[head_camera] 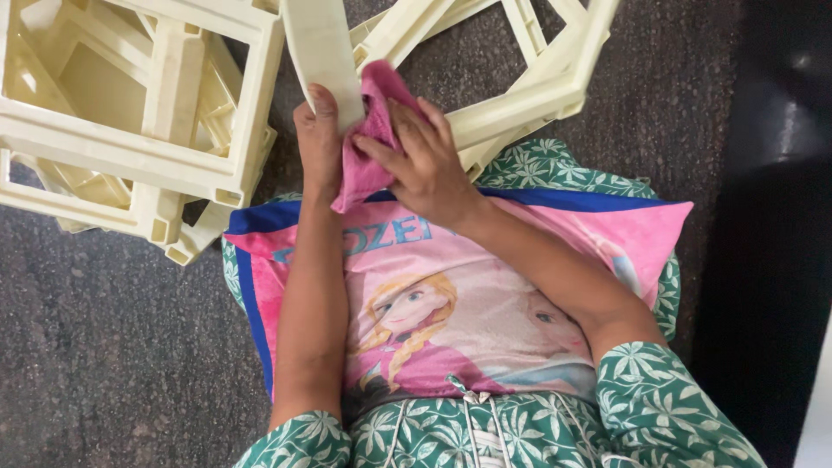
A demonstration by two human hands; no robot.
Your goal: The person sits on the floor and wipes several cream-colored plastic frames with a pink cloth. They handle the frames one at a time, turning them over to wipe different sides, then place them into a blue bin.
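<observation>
Wiping is in hand: the left hand [318,143] grips the lower end of a cream plastic strip [322,54], thumb laid along its near face and fingers wrapped behind it, while the right hand [422,159] presses a pink cloth [368,143] against the strip's right edge, fingers spread flat over the folds rather than pinched shut. The strip stands nearly upright, its lower end just above the cartoon-printed pink cushion [451,286] on the person's lap and its upper end leaving the view. To the cushion's upper left sits a stack of cream plastic frames [147,130]; further frames [529,87] lie to its upper right, close behind the right hand. Probable faults: the strip is held at one end only, so sideways cloth pressure may twist it out of the left hand's grasp, and it would likely fall onto the cushion or the dark speckled floor [104,347]. The cloth is bunched, not wrapped around the strip, so a long stroke may pull it loose from under the open fingers. The right-hand frames are close enough that a wide wiping stroke could knock knuckles against their edges. Whether the left-hand stack is stable cannot be told; its lower frames sit askew.
</observation>
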